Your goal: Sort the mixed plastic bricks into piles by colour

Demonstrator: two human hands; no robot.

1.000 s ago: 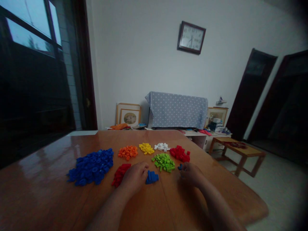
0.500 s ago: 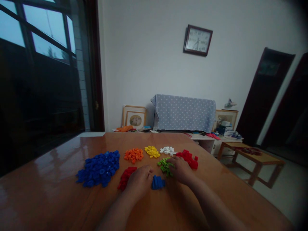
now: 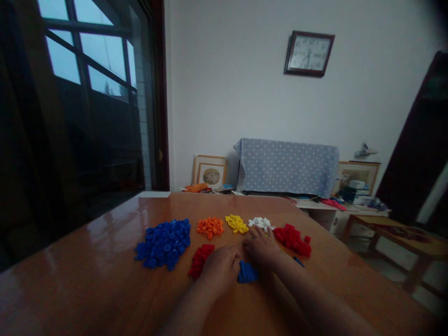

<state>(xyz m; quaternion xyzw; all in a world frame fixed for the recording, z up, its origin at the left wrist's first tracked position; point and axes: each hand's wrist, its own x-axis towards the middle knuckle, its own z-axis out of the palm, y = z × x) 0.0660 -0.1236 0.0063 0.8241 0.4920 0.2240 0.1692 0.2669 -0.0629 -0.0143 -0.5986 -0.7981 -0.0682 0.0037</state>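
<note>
My left hand [image 3: 222, 265] is closed, resting between a red pile [image 3: 201, 260] and a small group of blue blocks [image 3: 248, 272]; what its fingers hold, if anything, is hidden. My right hand [image 3: 261, 245] lies spread, palm down, just in front of the white pieces [image 3: 261, 223]. It covers the place of the green pieces, which are hidden. Right of this hand is a second red pile [image 3: 292, 239]. Yellow pieces [image 3: 236, 224] and orange pieces [image 3: 210, 227] lie farther back.
A large blue pile [image 3: 164, 243] sits on the left of the brown wooden table [image 3: 115, 289]. A small blue piece [image 3: 298, 262] shows beside my right forearm. Beyond the table stand a cloth-covered object [image 3: 289, 166] and a low wooden stool [image 3: 399, 233].
The camera view has turned left, so the scene sits farther right. My right hand has spread over the green pieces, hiding them. A blue piece now shows by the right forearm.
</note>
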